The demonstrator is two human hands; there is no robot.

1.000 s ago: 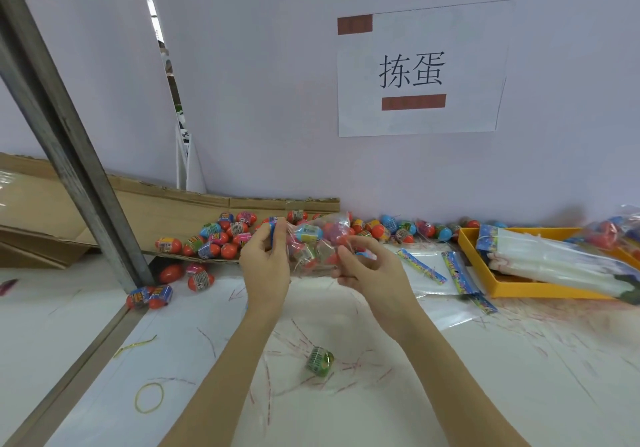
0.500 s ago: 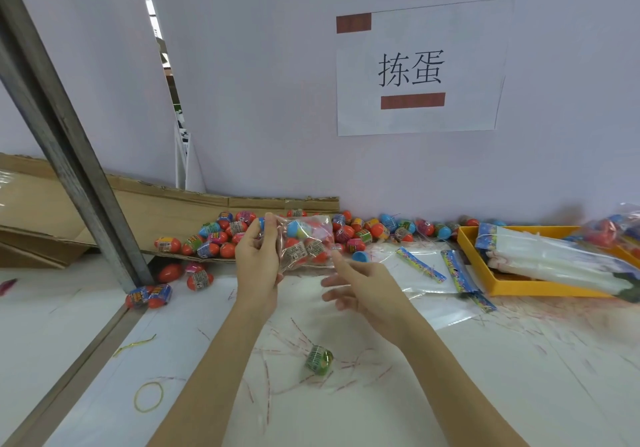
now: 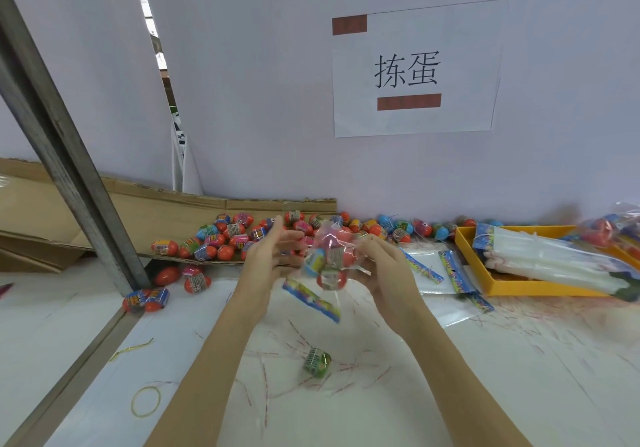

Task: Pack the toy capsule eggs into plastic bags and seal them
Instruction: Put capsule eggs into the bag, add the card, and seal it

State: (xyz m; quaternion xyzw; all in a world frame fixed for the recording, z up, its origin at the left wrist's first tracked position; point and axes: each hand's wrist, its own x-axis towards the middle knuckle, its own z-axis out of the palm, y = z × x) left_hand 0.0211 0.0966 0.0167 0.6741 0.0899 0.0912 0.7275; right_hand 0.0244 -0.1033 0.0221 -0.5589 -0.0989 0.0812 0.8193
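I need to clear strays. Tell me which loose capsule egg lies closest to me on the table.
The green capsule egg, lying alone on the white table among red-striped twist ties, below both forearms; all other loose eggs sit farther back.

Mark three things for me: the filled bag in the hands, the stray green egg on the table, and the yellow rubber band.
filled bag (image 3: 330,259), head view, on the eggs showing through the clear plastic.
green egg (image 3: 317,362), head view, on its middle.
rubber band (image 3: 132,403), head view, on the loop's left edge.
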